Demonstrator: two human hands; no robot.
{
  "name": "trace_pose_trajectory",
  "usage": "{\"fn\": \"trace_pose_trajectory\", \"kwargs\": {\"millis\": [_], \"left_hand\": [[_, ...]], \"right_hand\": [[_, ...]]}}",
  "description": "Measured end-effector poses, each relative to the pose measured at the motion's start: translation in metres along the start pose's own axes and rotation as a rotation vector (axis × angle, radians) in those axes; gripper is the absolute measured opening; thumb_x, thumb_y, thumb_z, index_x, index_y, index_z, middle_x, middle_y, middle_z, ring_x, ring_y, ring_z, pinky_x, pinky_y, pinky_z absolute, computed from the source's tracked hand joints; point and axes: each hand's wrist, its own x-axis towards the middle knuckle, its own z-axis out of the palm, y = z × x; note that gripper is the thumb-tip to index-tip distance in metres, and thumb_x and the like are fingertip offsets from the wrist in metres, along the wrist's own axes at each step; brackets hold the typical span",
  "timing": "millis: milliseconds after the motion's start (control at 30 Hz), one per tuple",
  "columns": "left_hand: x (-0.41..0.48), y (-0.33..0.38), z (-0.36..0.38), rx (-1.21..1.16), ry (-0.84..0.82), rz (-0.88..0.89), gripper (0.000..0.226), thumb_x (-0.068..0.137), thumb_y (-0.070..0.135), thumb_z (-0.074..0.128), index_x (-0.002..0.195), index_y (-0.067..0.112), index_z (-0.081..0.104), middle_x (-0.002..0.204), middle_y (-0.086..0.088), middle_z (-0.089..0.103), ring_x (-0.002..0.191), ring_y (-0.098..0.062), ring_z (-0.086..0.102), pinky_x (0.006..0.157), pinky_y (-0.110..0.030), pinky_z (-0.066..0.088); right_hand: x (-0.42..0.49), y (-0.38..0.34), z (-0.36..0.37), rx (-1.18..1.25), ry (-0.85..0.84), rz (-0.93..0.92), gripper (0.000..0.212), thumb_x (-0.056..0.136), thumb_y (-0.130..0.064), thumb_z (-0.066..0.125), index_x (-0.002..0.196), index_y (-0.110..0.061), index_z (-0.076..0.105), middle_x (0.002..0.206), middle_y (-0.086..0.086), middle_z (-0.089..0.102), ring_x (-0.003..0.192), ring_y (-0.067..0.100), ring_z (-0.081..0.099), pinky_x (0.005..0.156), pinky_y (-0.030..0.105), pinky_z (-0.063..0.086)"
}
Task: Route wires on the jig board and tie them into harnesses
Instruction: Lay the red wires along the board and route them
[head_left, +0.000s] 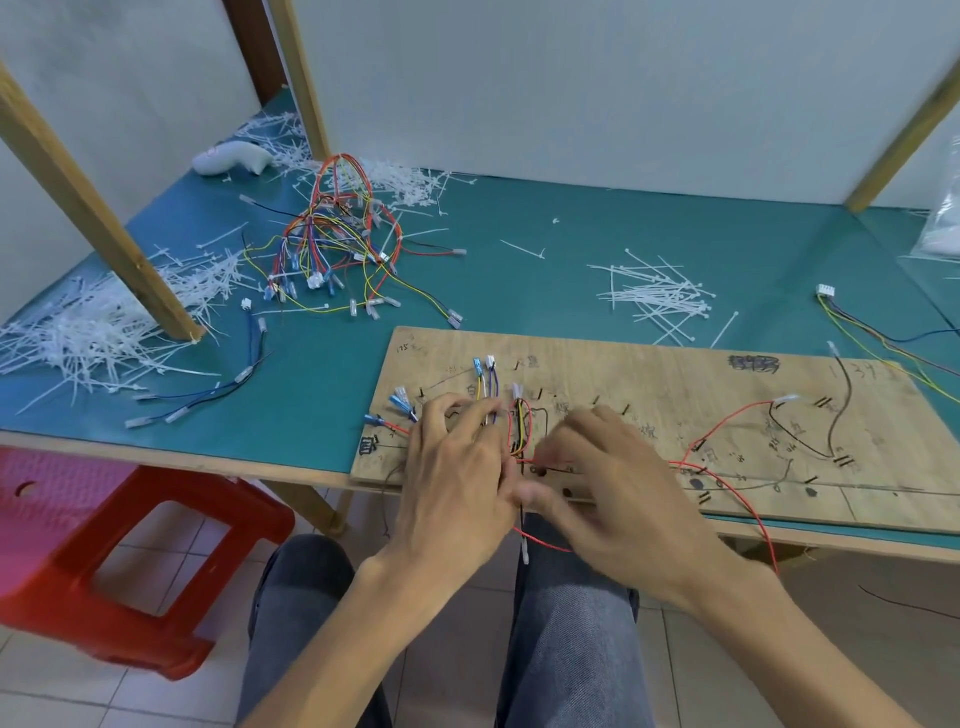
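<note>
The wires (521, 427), red, yellow and black, loop round the pegs of the jig board (675, 374), right between the two grips. The left grip (457, 457) lies on the board, fingers bent over the white and blue leads; the right grip (613, 483) curls beside the red wire. Blur hides whether either one pinches anything. Beyond the right grip loose cable ties (654, 293) lie on the green counter (519, 291); beyond the left grip sits a tangle of coloured harnesses (332, 244), and to its left a red stool (156, 545)
</note>
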Motion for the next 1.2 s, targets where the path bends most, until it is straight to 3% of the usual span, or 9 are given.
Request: {"fn": "trace_pose_trajectory", "kwargs": {"millis": [100,200,333,433,533,733,933,1100,1200], "left_hand": [[0.000,0.001,0.000,-0.029,0.044,-0.032,0.014,0.090,0.023,0.070,0.078,0.019,0.066,0.144,0.009,0.062,0.136,-0.022,0.040,0.112,-0.040,0.040],[0.001,0.003,0.001,-0.054,0.081,-0.040,0.023,0.085,0.020,0.075,0.068,0.021,0.060,0.140,0.009,0.065,0.135,-0.022,0.042,0.110,-0.043,0.043],[0.002,0.001,0.003,-0.098,0.091,-0.049,0.028,0.082,0.018,0.077,0.062,0.021,0.058,0.137,0.010,0.067,0.133,-0.021,0.043,0.106,-0.044,0.045],[0.001,0.000,0.006,-0.101,0.109,-0.056,0.022,0.082,0.020,0.076,0.067,0.021,0.060,0.135,0.012,0.067,0.130,-0.018,0.044,0.106,-0.040,0.043],[-0.003,0.001,0.010,-0.091,0.142,-0.042,0.017,0.084,0.022,0.075,0.091,0.023,0.059,0.130,0.013,0.065,0.125,-0.018,0.046,0.102,-0.036,0.041],[-0.009,-0.005,0.018,-0.039,0.162,0.008,0.024,0.096,0.036,0.068,0.117,0.026,0.068,0.142,0.014,0.059,0.131,-0.019,0.043,0.108,-0.041,0.040],[-0.007,-0.008,0.026,-0.029,0.208,-0.002,0.032,0.094,0.046,0.071,0.115,0.022,0.073,0.139,0.014,0.064,0.132,-0.019,0.046,0.107,-0.042,0.044],[-0.006,-0.011,0.031,-0.045,0.238,-0.008,0.027,0.091,0.047,0.074,0.104,0.023,0.074,0.135,0.016,0.065,0.132,-0.018,0.048,0.105,-0.043,0.044],[-0.005,-0.012,0.032,-0.038,0.238,0.002,0.027,0.092,0.048,0.074,0.103,0.023,0.073,0.136,0.017,0.065,0.131,-0.017,0.048,0.105,-0.041,0.042]], "right_hand": [[-0.026,-0.012,0.001,-0.188,-0.115,0.011,0.053,0.100,-0.075,0.046,0.089,-0.026,0.064,0.089,-0.012,0.054,0.090,0.019,0.047,0.075,0.037,0.044],[-0.037,-0.020,0.004,-0.316,-0.144,-0.047,0.038,0.106,-0.050,0.045,0.083,-0.026,0.063,0.082,-0.010,0.059,0.085,0.023,0.054,0.069,0.037,0.045],[-0.048,-0.027,-0.001,-0.174,-0.290,0.076,0.042,0.109,-0.058,0.022,0.089,-0.029,0.046,0.083,-0.009,0.058,0.084,0.023,0.058,0.065,0.043,0.049],[-0.068,-0.028,-0.003,-0.175,-0.238,0.153,0.057,0.105,-0.066,0.009,0.092,-0.028,0.049,0.071,-0.006,0.056,0.069,0.025,0.059,0.055,0.043,0.048],[-0.083,-0.023,-0.004,-0.137,-0.248,0.343,0.068,0.096,-0.072,-0.004,0.107,-0.030,0.049,0.075,-0.002,0.061,0.078,0.027,0.061,0.068,0.042,0.050],[-0.089,0.000,-0.024,0.050,-0.147,0.596,0.031,0.100,-0.057,0.051,0.093,-0.032,0.066,0.059,-0.009,0.059,0.063,0.017,0.053,0.069,0.040,0.050],[-0.080,0.020,-0.063,-0.321,-0.017,0.700,0.062,0.077,-0.096,0.031,0.077,-0.040,0.060,0.058,-0.017,0.063,0.065,0.014,0.065,0.056,0.027,0.048],[-0.065,0.020,-0.077,-0.577,-0.014,0.626,0.085,0.074,-0.102,0.017,0.128,-0.047,0.054,0.090,-0.019,0.074,0.090,0.017,0.072,0.062,0.028,0.053],[-0.062,0.012,-0.082,-0.547,-0.016,0.558,0.078,0.076,-0.096,0.022,0.127,-0.045,0.052,0.097,-0.020,0.072,0.089,0.017,0.071,0.055,0.031,0.043]]}}
